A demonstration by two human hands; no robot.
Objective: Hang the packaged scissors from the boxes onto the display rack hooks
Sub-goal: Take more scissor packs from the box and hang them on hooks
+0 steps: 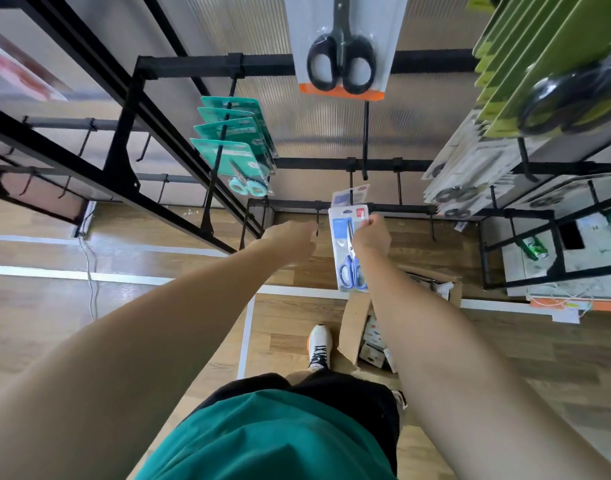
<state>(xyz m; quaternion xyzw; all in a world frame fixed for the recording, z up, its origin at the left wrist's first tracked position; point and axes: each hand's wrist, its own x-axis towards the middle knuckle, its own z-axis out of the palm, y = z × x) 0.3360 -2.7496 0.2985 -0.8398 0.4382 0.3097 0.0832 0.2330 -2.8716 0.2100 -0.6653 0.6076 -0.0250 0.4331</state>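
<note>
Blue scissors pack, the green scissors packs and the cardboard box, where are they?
blue scissors pack (345, 251): head view, middle of the card.
green scissors packs (235, 157): head view, front card's face.
cardboard box (354, 323): head view, open flap.

We see a wood floor (525, 344) crossed by white tape lines (248, 327). A white cable (89, 271) trails over it at left. Our white shoe (319, 344), black trousers (363, 407) and green shirt (269, 441) show below.

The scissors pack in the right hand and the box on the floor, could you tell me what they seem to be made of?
The scissors pack looks like a printed card under clear glossy plastic, which catches the light; the handles look like blue plastic. The right hand pinches its top. The box looks like plain brown cardboard, matte, with its flaps bent open.
</note>
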